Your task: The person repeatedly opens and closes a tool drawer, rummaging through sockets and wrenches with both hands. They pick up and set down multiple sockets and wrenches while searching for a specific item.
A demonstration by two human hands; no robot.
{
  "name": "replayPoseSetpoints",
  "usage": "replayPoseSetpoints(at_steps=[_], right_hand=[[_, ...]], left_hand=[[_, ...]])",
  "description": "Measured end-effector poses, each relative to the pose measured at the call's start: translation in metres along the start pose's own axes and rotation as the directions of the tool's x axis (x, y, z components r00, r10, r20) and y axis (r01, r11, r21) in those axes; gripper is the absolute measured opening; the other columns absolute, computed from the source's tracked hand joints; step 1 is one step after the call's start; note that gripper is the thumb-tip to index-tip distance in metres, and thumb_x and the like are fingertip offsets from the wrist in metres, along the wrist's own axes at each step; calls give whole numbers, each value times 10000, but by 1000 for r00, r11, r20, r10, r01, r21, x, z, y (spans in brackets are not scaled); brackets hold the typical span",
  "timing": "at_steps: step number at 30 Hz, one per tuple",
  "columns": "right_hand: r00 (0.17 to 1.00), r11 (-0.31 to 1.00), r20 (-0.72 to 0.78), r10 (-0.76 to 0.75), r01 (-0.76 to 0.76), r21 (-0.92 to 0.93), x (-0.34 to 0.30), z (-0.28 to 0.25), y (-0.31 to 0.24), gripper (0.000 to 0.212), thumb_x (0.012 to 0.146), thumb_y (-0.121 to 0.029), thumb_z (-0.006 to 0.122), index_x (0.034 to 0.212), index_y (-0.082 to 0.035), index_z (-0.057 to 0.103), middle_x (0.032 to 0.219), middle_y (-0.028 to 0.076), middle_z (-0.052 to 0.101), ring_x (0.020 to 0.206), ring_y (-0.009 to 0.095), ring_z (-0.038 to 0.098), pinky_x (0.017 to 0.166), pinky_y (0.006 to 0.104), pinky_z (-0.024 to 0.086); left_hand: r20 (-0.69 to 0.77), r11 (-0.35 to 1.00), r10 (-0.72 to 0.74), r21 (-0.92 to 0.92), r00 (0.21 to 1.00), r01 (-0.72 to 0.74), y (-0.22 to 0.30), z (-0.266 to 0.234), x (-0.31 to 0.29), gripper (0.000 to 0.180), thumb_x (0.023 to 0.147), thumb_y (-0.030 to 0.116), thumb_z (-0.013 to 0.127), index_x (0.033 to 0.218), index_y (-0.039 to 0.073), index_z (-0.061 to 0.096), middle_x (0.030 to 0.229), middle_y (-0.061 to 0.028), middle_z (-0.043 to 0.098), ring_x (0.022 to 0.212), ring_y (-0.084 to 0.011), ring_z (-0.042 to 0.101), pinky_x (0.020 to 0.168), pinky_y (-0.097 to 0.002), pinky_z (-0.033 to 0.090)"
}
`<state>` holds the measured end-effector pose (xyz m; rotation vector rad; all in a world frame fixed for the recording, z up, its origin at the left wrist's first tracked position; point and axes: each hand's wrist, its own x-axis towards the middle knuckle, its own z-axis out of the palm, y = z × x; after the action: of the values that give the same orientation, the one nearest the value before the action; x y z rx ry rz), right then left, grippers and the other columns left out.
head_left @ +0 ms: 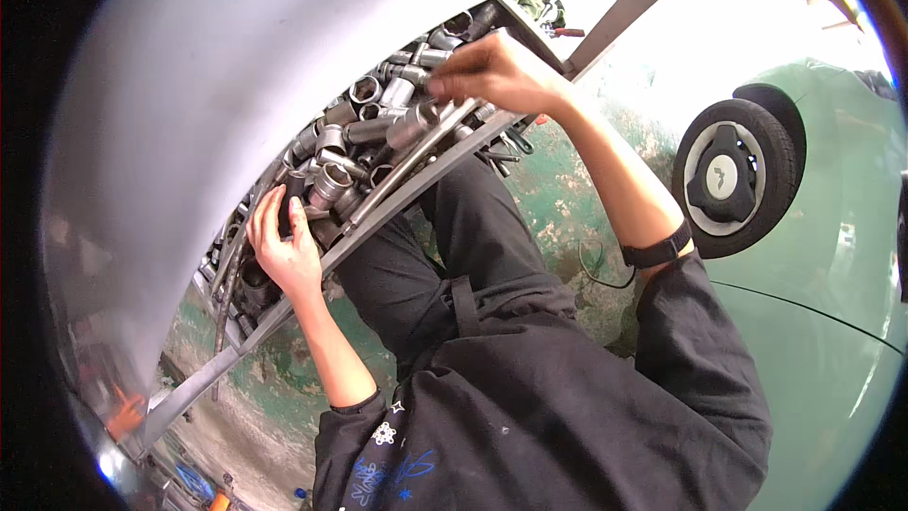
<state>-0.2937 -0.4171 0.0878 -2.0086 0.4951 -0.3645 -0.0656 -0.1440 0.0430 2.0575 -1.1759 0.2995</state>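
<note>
My left hand (287, 251) is closed around a black cylindrical socket (292, 191), thumb on one side and fingers on the other, at the near left part of a metal tray (397, 208) full of loose sockets. My right hand (501, 76) hovers over the tray's far right part, fingers curled and smeared by motion; whether they hold anything is unclear. Just below its fingertips a silver socket (413, 125) shows blurred. A large silver socket (330, 185) lies beside my left hand. Along the tray's near edge lies a long metal bar (407, 168).
A pale curved panel (208, 66) hangs over the tray's far side and hides part of it. To the right stands a light green car (813, 293) with a wheel (724, 177) beside it. Worn green floor (567, 189) shows beneath the tray.
</note>
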Motion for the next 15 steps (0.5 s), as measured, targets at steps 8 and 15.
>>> replayPoseSetpoints(at_steps=[8, 15], right_hand=[[990, 611, -58, -128, 33, -791, 39, 0, 39, 384, 711, -184, 707, 1090, -122, 707, 919, 142, 716, 889, 316, 696, 799, 413, 563], [1000, 482, -24, -18, -13, -876, 52, 15, 34, 296, 735, -192, 663, 1015, -127, 735, 955, 113, 706, 941, 291, 690, 813, 409, 552]], left_hand=[[5, 1000, -6, 12, 1000, 6, 0, -1, 0, 228, 889, 116, 677, 1095, 17, 690, 1118, -115, 681, 1072, -295, 605, 971, -404, 451], [-5, 1000, -5, 12, 1000, 5, -1, 0, -1, 226, 889, 113, 676, 1094, 17, 689, 1115, -111, 682, 1072, -293, 605, 965, -411, 453]])
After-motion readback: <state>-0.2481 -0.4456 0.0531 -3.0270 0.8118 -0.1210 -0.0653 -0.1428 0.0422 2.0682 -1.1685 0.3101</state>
